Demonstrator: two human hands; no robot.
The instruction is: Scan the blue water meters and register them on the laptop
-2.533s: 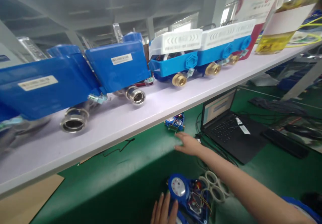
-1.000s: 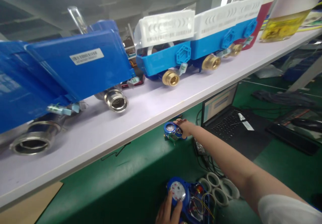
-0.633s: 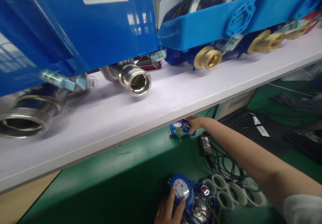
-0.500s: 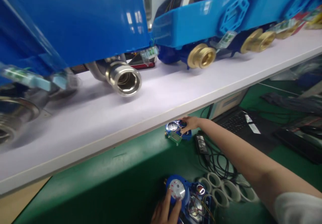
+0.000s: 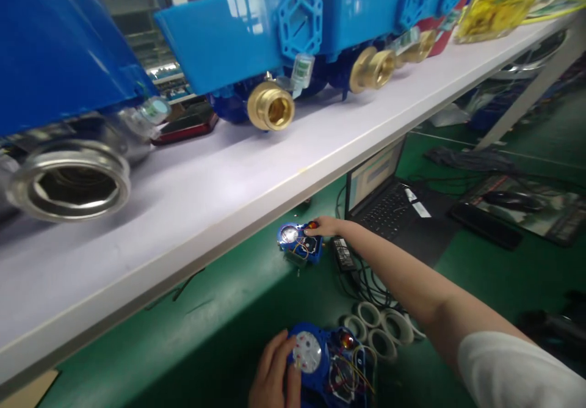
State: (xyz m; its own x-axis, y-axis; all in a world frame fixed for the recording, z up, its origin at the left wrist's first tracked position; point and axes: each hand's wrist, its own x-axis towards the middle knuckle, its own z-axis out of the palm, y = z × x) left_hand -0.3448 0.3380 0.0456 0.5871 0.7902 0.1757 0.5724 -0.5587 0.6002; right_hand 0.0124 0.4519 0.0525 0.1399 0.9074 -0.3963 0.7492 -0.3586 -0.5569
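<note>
At the bottom centre, my left hand (image 5: 274, 371) grips the side of a blue water meter (image 5: 326, 359), fingers bent over the edge of its round white dial. The meter's housing beside the dial is open, showing wires and a round, shiny orange part. Farther off, under the shelf edge, my right hand (image 5: 323, 226) holds the upper edge of a second blue water meter (image 5: 300, 244). Loose wires cross this one too, and a small clear flap hangs at its front. A small orange spot shows at my right fingertips; I cannot tell what it is.
A white shelf (image 5: 229, 212) crosses above the green bench, bearing blue meters with brass (image 5: 274, 107) and steel fittings (image 5: 68, 182). On the bench are several pale rings (image 5: 384, 344), a power adapter (image 5: 344, 255) with cables, a laptop (image 5: 389, 203) and a mouse (image 5: 513, 200).
The view has swung right, so the shelf and bench things appear farther left. My left hand has slid off the dial's face to its edge; my right hand stays at the far meter.
</note>
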